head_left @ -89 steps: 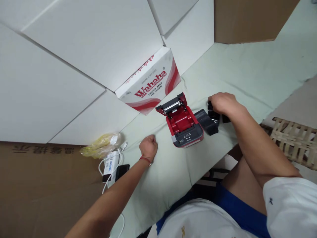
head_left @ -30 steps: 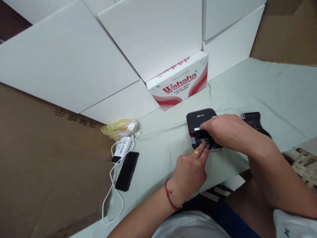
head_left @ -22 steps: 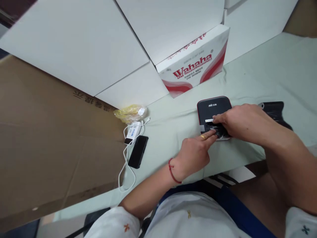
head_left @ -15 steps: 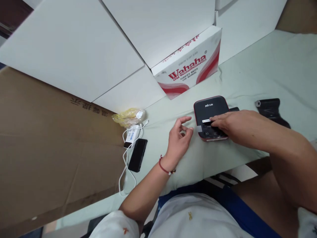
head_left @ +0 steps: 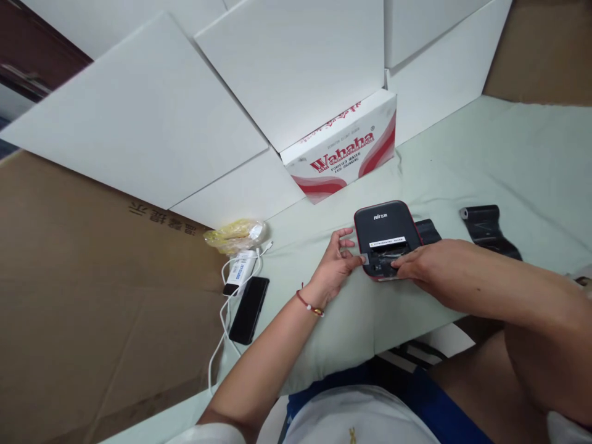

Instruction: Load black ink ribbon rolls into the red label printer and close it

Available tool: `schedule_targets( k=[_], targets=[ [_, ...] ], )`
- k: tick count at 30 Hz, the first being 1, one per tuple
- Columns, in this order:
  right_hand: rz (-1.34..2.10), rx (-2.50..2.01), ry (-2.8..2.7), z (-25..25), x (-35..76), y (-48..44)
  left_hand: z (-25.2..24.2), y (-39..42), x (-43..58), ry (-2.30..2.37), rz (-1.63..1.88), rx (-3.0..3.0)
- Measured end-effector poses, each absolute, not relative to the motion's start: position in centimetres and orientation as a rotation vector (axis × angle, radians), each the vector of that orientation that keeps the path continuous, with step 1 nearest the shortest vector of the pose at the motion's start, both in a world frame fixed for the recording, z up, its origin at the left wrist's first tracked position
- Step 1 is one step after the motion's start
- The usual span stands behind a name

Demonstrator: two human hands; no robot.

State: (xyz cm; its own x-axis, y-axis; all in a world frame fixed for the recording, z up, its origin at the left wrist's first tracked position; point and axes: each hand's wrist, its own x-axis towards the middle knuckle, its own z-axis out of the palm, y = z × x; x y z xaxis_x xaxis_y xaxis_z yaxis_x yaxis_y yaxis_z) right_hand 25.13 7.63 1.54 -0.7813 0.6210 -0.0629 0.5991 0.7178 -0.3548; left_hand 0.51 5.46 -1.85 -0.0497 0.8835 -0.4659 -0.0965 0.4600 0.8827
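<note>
A black, red-rimmed device [head_left: 386, 225], like a small printer, lies flat on the cloth, with a white label strip [head_left: 387, 242] above a recessed slot. My left hand [head_left: 337, 262] is at its left side, fingers apart, thumb at a small grey tab [head_left: 365, 259] on the edge. My right hand [head_left: 430, 268] reaches over the lower right corner. Its fingertips are pressed together at shiny material by the slot; what they hold, if anything, is hidden. Black film [head_left: 429, 230] shows beyond the device's right side, and a black film roll [head_left: 485, 225] lies further right.
At the back stands a white and red Wahaha box [head_left: 345, 160] before white panels [head_left: 296, 68]. On the left are a yellowish plastic bag [head_left: 234, 235], a white packet [head_left: 240, 271], a white cable [head_left: 221, 333] and a black phone [head_left: 250, 310]. A cardboard sheet [head_left: 106, 308] borders the left.
My left hand has come to the device's left edge, thumb onto the grey tab. My right fingertips have slid down off the label strip, uncovering it. The camera view has shifted.
</note>
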Motion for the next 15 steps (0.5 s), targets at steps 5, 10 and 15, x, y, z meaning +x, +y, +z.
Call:
schedule_targets(
  k=[5, 10, 15],
  targets=[
    [0.685, -1.031, -2.945, 3.1, 24.8, 8.5, -2.1, 6.2, 0.0, 1.378, 0.832, 0.720],
    [0.592, -1.279, -2.859, 3.6, 22.3, 11.6, -2.7, 5.2, -1.0, 1.363, 0.850, 0.830],
    [0.479, -1.636, -2.831, 1.8, 19.3, 14.1, -4.9, 5.6, -5.2, 1.635, 0.903, 1.154]
  ],
)
